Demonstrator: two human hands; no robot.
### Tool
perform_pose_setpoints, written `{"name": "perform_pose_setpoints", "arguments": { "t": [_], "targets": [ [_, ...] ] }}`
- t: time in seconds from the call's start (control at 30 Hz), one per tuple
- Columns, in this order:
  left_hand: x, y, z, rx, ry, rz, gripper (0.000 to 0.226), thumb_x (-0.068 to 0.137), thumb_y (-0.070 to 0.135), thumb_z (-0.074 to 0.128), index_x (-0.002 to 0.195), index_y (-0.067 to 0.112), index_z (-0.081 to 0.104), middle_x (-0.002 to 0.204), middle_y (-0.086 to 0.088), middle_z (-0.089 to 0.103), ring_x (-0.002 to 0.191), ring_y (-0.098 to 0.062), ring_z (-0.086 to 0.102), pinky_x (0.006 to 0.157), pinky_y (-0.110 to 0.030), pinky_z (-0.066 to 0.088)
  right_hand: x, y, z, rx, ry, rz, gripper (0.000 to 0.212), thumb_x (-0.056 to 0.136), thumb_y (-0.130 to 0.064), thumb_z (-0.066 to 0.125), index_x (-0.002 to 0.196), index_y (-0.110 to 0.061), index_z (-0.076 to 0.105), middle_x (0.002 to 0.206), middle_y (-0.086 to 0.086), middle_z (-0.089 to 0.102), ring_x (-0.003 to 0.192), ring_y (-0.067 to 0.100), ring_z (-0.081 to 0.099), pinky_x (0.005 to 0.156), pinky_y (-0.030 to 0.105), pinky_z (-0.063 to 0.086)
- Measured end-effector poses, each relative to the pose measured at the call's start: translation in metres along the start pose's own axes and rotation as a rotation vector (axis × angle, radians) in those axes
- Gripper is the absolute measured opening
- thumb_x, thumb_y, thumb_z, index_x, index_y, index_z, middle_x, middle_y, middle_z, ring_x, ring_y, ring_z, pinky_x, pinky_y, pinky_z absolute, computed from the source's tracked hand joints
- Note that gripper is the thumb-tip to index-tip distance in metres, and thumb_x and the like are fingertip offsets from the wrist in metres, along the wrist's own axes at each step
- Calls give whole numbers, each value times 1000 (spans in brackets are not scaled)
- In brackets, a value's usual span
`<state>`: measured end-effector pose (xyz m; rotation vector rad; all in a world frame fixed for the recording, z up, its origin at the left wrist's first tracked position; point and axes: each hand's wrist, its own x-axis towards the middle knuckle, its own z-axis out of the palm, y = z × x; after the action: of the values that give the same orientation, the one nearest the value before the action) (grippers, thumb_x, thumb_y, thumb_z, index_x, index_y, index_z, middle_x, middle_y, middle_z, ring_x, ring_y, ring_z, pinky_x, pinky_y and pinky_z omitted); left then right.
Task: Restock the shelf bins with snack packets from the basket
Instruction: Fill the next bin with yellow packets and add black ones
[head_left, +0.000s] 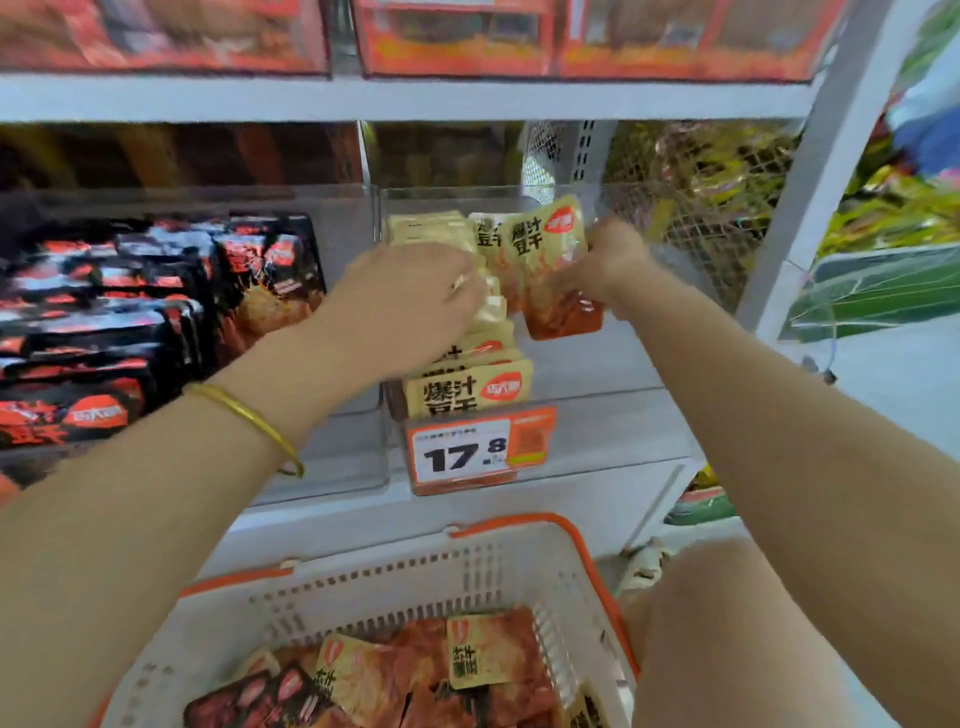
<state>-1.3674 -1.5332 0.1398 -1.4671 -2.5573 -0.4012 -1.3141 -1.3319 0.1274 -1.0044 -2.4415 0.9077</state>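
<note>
My right hand (602, 265) pinches a yellow packet (550, 260) upright at the rear of the clear bin (447, 193). My left hand (410, 306) lies over the packet row (467, 387) in that bin, fingers bent down; I cannot tell whether it grips. More packets (483, 654) lie in the basket (415, 582) below. The price tag (478, 452) hangs on the bin front.

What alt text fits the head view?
A person's right hand pinches a beige snack packet at a clear shelf bin while the left hand rests on the row of packets inside. Below, a white basket holds more packets; black packets fill the neighbouring bin.
</note>
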Motion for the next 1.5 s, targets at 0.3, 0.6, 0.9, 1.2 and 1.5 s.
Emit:
{"name": "perform_pose_setpoints", "arguments": {
  "t": [0.3, 0.6, 0.9, 1.2, 1.5],
  "targets": [
    [1, -5, 14, 254, 86, 67, 76, 83, 45, -1, 111, 22, 65, 121, 3, 64, 114, -19, 55, 96, -32, 17, 66, 12, 62, -92, 53, 53, 35, 87, -27, 63, 115, -9, 54, 115, 14, 62, 107, 32, 59, 84, 39, 49],
    [0, -7, 18, 175, 127, 66, 56, 89, 41, 10, 79, 20, 61, 88, 4, 67, 86, -19, 57, 92, -32, 27, 68, 7, 73, 156, -64, 168, 34, 87, -23, 68, 103, -6, 44, 113, 18, 61, 89, 29, 58, 66, 40, 53],
    [-53, 5, -2, -388, 523, 98, 32, 91, 21, 45, 114, 12, 65, 108, 12, 57, 103, -5, 49, 96, -13, 29, -55, -27, -15, 48, -2, -239, 14, 87, -11, 65, 95, -6, 54, 83, 18, 67, 71, 29, 70, 68, 43, 58],
    [-206, 2, 70, -350, 29, 103, 30, 76, 13, 42, 94, 16, 66, 98, 4, 68, 94, -20, 57, 81, -39, 43, -205, 21, 92, -386, -895, -377, 16, 90, -21, 57, 88, -6, 60, 74, 4, 62, 69, 21, 61, 63, 27, 47],
    [-222, -24, 165, -193, -287, -12, 53, 81, 36, 21, 97, 18, 69, 96, 2, 67, 95, -20, 59, 84, -38, 47, -247, 146, 238, -997, -1427, -131, 69, 84, -61, 57, 124, -5, 54, 118, 8, 55, 113, 31, 53, 99, 43, 44]
  ]
}}
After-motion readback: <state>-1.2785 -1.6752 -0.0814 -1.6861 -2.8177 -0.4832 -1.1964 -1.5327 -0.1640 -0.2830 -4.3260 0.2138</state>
